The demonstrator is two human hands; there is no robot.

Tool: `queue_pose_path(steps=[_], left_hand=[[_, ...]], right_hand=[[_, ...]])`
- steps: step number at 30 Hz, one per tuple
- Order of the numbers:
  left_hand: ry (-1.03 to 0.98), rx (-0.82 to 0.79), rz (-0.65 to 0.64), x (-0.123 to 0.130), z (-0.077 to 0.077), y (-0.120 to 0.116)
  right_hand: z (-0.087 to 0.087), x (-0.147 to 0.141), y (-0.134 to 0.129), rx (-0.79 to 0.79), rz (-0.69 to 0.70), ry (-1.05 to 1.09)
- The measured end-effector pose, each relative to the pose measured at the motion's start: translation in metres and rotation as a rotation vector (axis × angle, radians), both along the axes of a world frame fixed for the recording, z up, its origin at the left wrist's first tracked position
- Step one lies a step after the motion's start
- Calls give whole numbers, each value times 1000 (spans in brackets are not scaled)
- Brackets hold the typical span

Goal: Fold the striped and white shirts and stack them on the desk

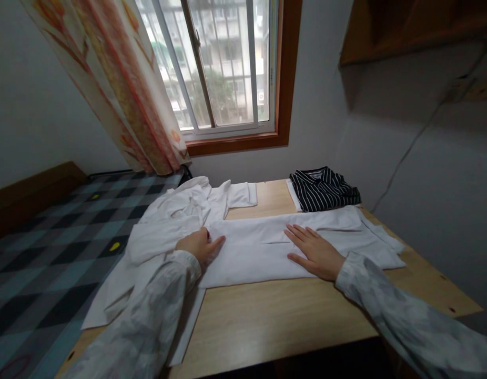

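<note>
A: right hand (315, 253) gripping anything?
B: nah, flat on the white cloth (247, 258).
A: left hand (199, 246)?
B: well apart, curled at the cloth's left end, can't tell if gripping.
A: cloth's where?
B: on the table (275, 316), 1 striped shirt (324, 190) behind.

Pale daylight comes from the sliding window (223, 66), partly washed out by glare; the room is dim, with soft shading on the white garment (249, 255), a faint sheen on the wooden tabletop (247, 323) and blurry edges (stretched, wide-angle).
</note>
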State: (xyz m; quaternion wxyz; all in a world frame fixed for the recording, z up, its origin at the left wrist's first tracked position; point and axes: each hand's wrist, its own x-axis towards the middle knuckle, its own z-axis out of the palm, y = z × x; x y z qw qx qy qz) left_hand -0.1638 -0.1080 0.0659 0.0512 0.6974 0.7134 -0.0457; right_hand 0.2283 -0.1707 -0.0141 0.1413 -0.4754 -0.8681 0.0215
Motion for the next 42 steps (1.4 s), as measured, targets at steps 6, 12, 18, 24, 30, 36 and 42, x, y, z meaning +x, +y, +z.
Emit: queue_pose_path(steps=[6,12,18,24,30,36,42], left_hand=[[-81,-37,-55,-1,-11,15],[-633,-5,-70,-11,-26,19],[-867,123,22,-5,-25,21],[-622,199,16,-12,-10,45],[-299,89,30,-20,-10,60],[-411,-35,48,-22,3,63],[-906,-145,51,-4,30,59]], right_hand=[[-9,4,3,17,-1,11],[-7,2,3,15,-17,9],[-5,-7,4,0,-68,-17],[-4,-28,13,3,-130,-14],[-2,-38,18,-25,-129,-11],[-5,-26,21,-31,-53,16],[-10,-18,23,0,9,76]])
